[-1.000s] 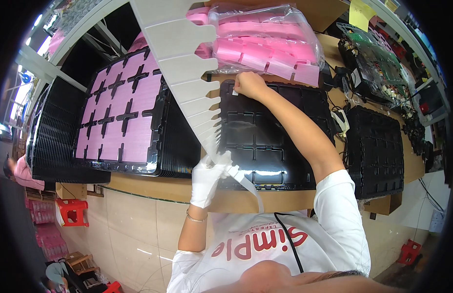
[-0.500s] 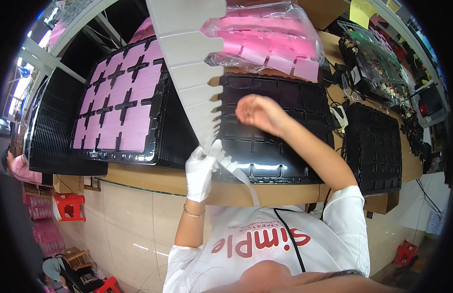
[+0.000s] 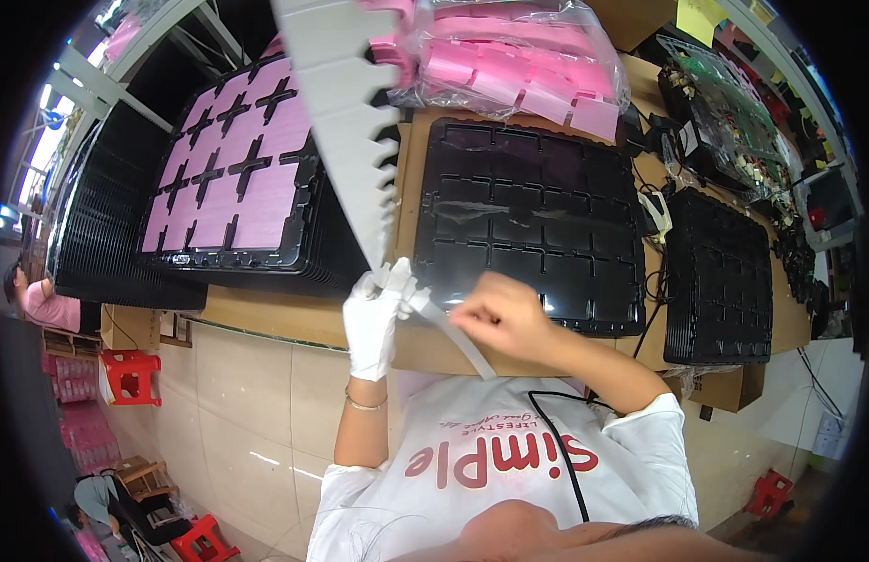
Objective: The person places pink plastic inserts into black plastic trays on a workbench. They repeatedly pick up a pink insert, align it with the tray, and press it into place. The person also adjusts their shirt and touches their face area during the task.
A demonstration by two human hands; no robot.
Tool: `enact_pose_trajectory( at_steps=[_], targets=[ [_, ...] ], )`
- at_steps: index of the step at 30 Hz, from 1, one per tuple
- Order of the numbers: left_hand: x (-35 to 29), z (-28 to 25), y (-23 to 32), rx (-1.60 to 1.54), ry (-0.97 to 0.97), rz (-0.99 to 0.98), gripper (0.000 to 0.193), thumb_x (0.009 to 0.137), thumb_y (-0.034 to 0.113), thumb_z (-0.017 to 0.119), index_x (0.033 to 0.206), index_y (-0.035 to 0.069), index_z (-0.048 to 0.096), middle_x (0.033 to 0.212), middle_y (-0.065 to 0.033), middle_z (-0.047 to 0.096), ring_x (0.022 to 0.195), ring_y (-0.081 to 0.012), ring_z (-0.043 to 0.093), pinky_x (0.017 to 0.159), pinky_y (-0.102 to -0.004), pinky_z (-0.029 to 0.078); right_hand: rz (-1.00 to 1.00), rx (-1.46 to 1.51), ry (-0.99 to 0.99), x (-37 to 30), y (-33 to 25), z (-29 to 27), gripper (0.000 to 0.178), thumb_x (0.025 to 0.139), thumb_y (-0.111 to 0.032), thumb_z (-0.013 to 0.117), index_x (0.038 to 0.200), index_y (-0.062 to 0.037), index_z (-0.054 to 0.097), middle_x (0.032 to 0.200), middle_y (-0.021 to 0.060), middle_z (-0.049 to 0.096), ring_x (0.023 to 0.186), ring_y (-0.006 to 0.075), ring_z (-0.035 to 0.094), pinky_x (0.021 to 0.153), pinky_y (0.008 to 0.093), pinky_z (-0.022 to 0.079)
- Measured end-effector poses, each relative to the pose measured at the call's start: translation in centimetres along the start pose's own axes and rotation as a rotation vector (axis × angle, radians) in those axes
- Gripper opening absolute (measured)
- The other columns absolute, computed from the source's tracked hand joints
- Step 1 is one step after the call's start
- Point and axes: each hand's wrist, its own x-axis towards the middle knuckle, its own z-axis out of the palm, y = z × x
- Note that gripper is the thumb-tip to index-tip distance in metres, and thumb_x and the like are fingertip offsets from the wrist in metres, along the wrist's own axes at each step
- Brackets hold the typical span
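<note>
My left hand (image 3: 370,326), in a white glove, is closed on the narrow lower end of a long whitish sheet strip (image 3: 341,122) with notches along its right side. The strip rises from my fist toward the far edge, and its thin tail hangs down to the right. My bare right hand (image 3: 506,317) is curled with thumb and forefinger together, near that tail and over the front edge of a black compartment tray (image 3: 528,253). Whatever is in those fingers, if anything, is hidden.
At left, pink sheets (image 3: 219,169) lie in a stack of black trays, beside another tall tray stack (image 3: 97,225). Clear bags of pink notched sheets (image 3: 519,66) sit behind. To the right are more black trays (image 3: 720,281), cables and circuit boards (image 3: 725,103).
My right hand has come back from over the black tray toward me, down beside the strip's tail. My left hand has shifted slightly left with the strip.
</note>
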Motion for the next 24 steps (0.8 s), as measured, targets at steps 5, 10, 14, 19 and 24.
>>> enact_pose_trajectory(
  at_steps=[5, 10, 14, 19, 24],
  targets=[
    [-0.8, -1.5, 0.9, 0.055, -0.05, -0.035, 0.021, 0.089, 0.021, 0.073, 0.09, 0.001, 0.066, 0.074, -0.0023, 0.063, 0.059, -0.0052, 0.052, 0.052, -0.02, 0.038, 0.168, -0.002, -0.33, 3.8, 3.7, -0.7, 0.011, 0.081, -0.013, 0.072, 0.084, -0.0041, 0.066, 0.072, 0.0063, 0.054, 0.062, 0.0187, 0.053, 0.058, 0.0322, 0.044],
    [-0.7, -1.4, 0.1, 0.049, -0.11, -0.041, 0.022, 0.087, 0.02, 0.075, 0.091, 0.001, 0.067, 0.076, -0.0025, 0.065, 0.06, -0.0047, 0.055, 0.053, -0.019, 0.04, 0.098, -0.19, -0.472, 5.0, 4.9, 1.4, 0.015, 0.079, -0.014, 0.069, 0.081, -0.0006, 0.062, 0.081, 0.0138, 0.062, 0.074, 0.0311, 0.062, 0.07, 0.0404, 0.049],
    [-0.6, -1.0, 0.0, 0.114, -0.142, -0.06, 0.024, 0.085, 0.022, 0.077, 0.091, 0.001, 0.068, 0.079, -0.0037, 0.068, 0.064, -0.0041, 0.062, 0.054, -0.0173, 0.045, 0.228, -0.23, -0.564, 5.8, 4.2, 1.1, 0.017, 0.077, -0.014, 0.069, 0.081, 0.0004, 0.061, 0.085, 0.0167, 0.066, 0.082, 0.0337, 0.065, 0.073, 0.0416, 0.051],
    [-0.1, -1.0, -1.1, 0.147, -0.17, -0.049, 0.027, 0.085, 0.024, 0.077, 0.094, 0.0, 0.069, 0.08, -0.0037, 0.069, 0.07, -0.0049, 0.065, 0.055, -0.0176, 0.047, 0.224, -0.2, -0.6, 6.3, 4.3, 0.9, 0.018, 0.075, -0.015, 0.07, 0.08, 0.0, 0.062, 0.082, 0.0167, 0.067, 0.08, 0.0341, 0.066, 0.073, 0.0414, 0.052],
    [-0.3, -1.1, -0.5, 0.145, -0.17, -0.072, 0.028, 0.085, 0.024, 0.077, 0.092, -0.001, 0.069, 0.08, -0.0036, 0.068, 0.071, -0.0055, 0.065, 0.055, -0.018, 0.047, 0.257, -0.217, -0.578, 6.2, 4.4, 1.1, 0.017, 0.074, -0.014, 0.071, 0.079, -0.0002, 0.063, 0.082, 0.0159, 0.067, 0.08, 0.0334, 0.067, 0.072, 0.0402, 0.052]
  ],
)
